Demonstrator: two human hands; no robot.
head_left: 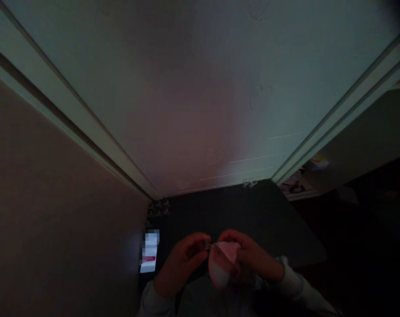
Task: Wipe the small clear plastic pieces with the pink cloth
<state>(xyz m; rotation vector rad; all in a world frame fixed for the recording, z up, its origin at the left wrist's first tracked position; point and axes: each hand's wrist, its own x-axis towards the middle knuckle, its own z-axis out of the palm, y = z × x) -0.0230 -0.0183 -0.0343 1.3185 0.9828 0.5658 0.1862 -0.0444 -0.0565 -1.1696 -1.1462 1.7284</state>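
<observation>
Close to my body, my right hand [254, 255] is closed around a small pink-and-white soft piece [222, 264] that looks like fabric; its exact kind is hard to make out in the dim light. My left hand [183, 259] pinches a tiny shiny thing [207, 245] between thumb and fingertips, right at the upper left edge of the pink piece. Whether the two are joined cannot be seen. Both hands are held over the near edge of a dark tabletop [226, 211].
A lit phone [149, 253] stands or lies at the table's left side. Small clear objects [158, 207] are grouped in the back left corner, and more clear pieces [250, 182] sit along the back edge. A pale wall panel [186, 110] rises behind; a brown wall [64, 198] bounds the left.
</observation>
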